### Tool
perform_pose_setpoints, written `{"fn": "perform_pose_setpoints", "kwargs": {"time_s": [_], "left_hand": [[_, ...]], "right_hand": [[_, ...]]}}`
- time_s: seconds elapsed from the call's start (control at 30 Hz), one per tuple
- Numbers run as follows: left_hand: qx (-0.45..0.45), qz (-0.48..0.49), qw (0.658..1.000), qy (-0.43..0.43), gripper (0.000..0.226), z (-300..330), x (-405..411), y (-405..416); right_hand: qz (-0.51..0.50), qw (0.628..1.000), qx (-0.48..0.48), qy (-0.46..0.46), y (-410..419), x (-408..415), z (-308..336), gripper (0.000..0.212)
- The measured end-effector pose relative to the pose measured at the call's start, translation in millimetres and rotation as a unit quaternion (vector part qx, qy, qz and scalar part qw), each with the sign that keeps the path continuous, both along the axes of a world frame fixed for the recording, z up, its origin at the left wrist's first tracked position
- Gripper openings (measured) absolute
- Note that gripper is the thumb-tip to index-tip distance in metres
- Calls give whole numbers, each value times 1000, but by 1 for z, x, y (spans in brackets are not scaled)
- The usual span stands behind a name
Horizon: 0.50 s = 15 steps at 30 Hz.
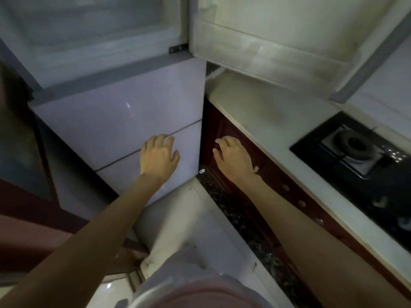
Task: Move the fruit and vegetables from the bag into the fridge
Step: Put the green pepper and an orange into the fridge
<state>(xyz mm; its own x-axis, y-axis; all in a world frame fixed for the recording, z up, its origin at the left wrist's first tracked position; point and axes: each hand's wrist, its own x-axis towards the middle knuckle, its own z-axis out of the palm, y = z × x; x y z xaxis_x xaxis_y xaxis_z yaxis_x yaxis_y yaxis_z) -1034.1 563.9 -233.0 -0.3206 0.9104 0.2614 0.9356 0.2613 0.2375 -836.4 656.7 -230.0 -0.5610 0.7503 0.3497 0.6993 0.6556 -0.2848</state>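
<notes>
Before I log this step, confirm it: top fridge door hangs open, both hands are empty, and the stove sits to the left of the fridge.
One thing is wrong: the stove sits right of the fridge, set in the counter, as the head view shows. The top fridge door does hang open, and the left hand and right hand are empty.

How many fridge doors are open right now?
1: the upper door, swung out over the counter. The two lower fronts, middle and bottom, look closed. Others may be out of view.

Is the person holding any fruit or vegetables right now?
No, the left hand and the right hand both reach out with loose fingers and nothing in them, in front of the fridge.
</notes>
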Motion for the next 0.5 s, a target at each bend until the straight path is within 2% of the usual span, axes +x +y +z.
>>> {"fn": "perform_pose_setpoints", "kwargs": {"time_s": [0.13, 0.27, 0.37, 0.5], "left_hand": [[-22, -66, 997, -13, 41, -7, 74, -4], [-31, -172, 985, -10, 39, -11, 168, -12], [-41, -256, 966, -9, 47, -12, 240, -17], [-35, -341, 939, 5, 38, -11, 329, -24]], "right_hand": [[-75, 997, -25, -2, -38, 89, -15, 31], [-165, 986, -19, 2, -90, 186, -17, 28], [-245, 969, -29, 2, -127, 257, -18, 30], [-348, 937, -37, 6, -177, 341, -14, 30]]}}
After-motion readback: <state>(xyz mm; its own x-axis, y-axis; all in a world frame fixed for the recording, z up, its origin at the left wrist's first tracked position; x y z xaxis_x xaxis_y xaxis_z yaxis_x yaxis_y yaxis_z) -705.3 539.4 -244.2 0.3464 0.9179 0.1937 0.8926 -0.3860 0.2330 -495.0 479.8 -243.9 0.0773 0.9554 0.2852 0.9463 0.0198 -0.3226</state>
